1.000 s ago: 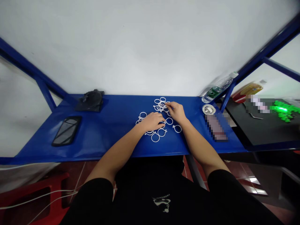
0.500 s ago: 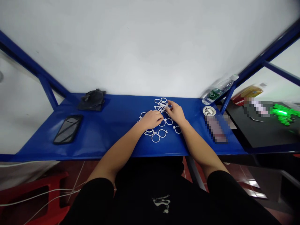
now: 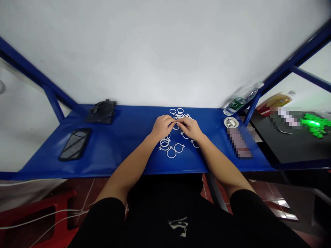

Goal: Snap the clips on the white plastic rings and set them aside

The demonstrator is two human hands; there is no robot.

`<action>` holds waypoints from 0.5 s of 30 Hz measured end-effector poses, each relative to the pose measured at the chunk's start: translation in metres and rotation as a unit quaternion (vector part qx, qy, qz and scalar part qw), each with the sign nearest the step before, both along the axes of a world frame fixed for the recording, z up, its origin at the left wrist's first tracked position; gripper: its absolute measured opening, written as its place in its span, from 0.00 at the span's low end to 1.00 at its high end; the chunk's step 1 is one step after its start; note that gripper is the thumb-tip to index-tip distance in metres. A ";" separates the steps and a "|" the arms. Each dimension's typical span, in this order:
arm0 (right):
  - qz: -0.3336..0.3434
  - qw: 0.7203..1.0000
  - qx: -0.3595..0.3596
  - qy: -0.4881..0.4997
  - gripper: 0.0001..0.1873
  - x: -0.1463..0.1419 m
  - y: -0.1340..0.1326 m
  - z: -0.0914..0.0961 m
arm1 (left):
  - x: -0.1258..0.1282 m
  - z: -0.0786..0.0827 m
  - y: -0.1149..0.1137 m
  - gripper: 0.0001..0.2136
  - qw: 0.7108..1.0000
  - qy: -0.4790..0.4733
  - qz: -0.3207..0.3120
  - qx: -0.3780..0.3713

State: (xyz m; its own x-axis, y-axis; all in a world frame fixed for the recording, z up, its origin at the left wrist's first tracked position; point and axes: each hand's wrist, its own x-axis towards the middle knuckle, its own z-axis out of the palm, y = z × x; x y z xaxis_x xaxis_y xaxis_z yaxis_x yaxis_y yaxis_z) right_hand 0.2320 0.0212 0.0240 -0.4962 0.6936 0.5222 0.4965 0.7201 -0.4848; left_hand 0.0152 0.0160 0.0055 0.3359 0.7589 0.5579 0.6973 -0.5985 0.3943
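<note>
Two hands: one left hand [image 3: 161, 125], one right hand [image 3: 190, 127]. White rings [image 3: 171, 152]: at least ten show beyond, between and nearer than the hands; overlaps hide the exact count. Well left of the left hand: one phone [image 3: 74, 143], one black pouch [image 3: 101, 111]. Right of the right hand: one bottle [image 3: 241, 98], one round disc [image 3: 230, 122].

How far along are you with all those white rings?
Hard to say exactly. Several spread rings lie near the front edge of the blue table. The left hand and right hand seem to pinch one ring between them. A small heap lies behind the hands.
</note>
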 end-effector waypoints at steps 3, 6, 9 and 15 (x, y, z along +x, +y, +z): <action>-0.002 0.999 -0.025 0.020 0.14 0.001 0.001 -0.001 | 0.003 0.000 -0.002 0.09 1.000 -0.018 0.005 -0.006; -0.022 0.997 -0.056 0.047 0.14 0.003 0.003 -0.001 | 0.006 0.001 -0.005 0.13 0.998 -0.057 0.014 -0.014; -0.035 0.995 -0.059 0.071 0.14 0.004 0.004 -0.001 | 0.008 0.004 -0.009 0.15 0.997 -0.075 -0.002 -0.012; -0.032 0.995 -0.054 0.082 0.14 0.002 0.003 -0.001 | 0.010 0.009 -0.011 0.12 0.998 -0.065 0.002 0.012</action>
State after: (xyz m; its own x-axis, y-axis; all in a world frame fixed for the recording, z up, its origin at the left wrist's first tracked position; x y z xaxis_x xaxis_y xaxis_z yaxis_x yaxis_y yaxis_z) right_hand 0.2340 0.0239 0.0235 -0.3634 0.7775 0.5134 0.4468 0.6289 -0.6362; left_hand 0.0256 0.0047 0.0144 0.2563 0.7461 0.6145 0.6430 -0.6062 0.4679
